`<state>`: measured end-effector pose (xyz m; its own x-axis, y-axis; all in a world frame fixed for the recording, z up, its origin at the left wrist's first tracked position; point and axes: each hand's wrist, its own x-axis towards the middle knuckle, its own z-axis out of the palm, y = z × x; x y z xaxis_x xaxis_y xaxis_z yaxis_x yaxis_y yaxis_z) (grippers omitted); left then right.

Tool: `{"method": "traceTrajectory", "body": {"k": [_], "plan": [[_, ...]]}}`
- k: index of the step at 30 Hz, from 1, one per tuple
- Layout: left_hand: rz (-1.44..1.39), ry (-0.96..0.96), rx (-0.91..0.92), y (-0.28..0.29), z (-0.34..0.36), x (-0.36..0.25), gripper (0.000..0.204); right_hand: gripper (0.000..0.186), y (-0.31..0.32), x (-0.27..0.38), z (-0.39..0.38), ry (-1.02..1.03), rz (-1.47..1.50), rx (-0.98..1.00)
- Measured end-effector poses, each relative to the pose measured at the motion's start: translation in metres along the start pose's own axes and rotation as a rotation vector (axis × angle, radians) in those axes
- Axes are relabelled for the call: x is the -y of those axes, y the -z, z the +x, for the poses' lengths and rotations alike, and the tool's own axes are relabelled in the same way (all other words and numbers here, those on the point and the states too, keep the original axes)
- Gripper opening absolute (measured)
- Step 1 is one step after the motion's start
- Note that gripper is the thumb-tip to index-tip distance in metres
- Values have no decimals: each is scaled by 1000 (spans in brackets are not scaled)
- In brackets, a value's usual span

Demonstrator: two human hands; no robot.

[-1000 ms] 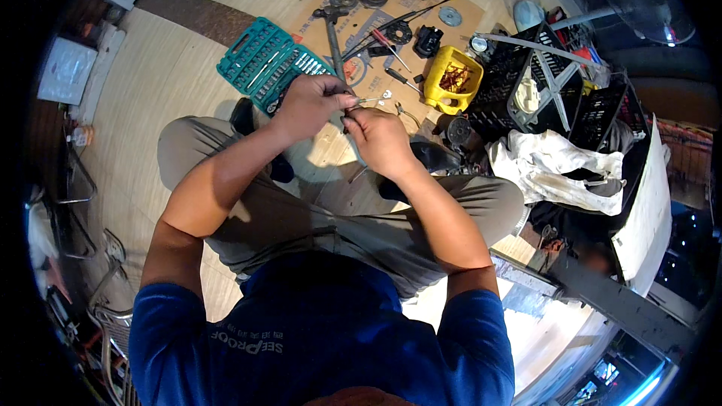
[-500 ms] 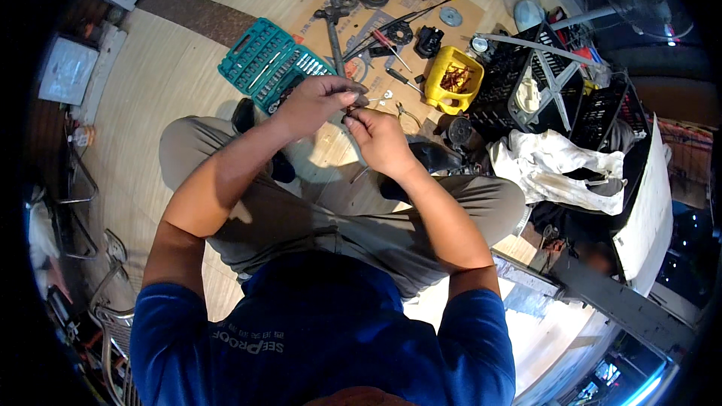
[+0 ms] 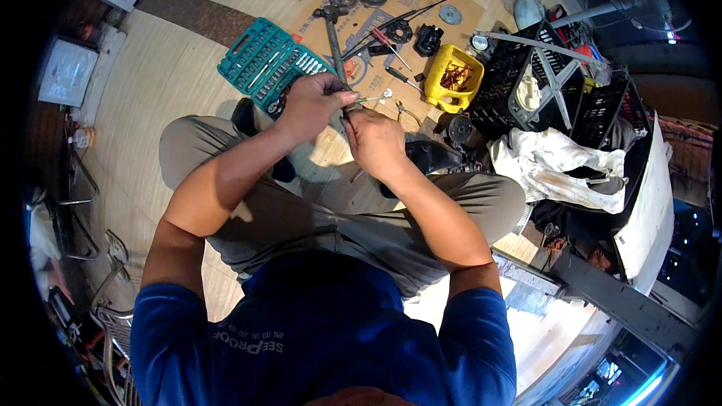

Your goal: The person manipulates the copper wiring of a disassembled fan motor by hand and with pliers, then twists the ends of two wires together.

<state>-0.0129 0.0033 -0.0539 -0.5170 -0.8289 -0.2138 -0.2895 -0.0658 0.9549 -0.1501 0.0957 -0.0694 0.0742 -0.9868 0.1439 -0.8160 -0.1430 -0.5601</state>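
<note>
I had a small, dark, slim part (image 3: 348,111), probably metal, up in front of my knees, between my fingertips and above the brown, flat cardboard sheet (image 3: 468,16). My left hand (image 3: 314,107) was closed in a thumb-and-finger pinch at its upper end, and my right hand (image 3: 377,143) was pinched likewise just below; my fingers hid most of it. I judged it light and stiff, hardly fragile, but likely slippery, given the dark smudges on my fingers, so its ends seemed the best hold. What little showed suggested a long axis running up and down between my hands; I couldn't tell which end was its front. A thin, pale, rod-like sliver (image 3: 368,98) pointed rightward past my left thumb, whether held or lying beyond I couldn't tell.
</note>
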Motion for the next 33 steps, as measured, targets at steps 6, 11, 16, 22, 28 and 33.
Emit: {"method": "traceTrajectory", "body": {"k": [6,11,16,22,28,33], "plan": [[-129,67,56,5,4,0,18,16,3,0,3,-110,283,-25],[-259,61,190,8,7,6,18,19,7,-11,2,-258,625,143],[-132,33,44,8,5,5,17,16,15,2,3,-131,377,119],[-42,-25,-14,3,2,0,14,16,9,6,2,-63,243,-1],[15,-28,-62,6,3,7,14,15,11,10,2,-75,396,-20],[-30,-46,33,5,1,4,17,15,9,5,2,-164,422,38]]}}
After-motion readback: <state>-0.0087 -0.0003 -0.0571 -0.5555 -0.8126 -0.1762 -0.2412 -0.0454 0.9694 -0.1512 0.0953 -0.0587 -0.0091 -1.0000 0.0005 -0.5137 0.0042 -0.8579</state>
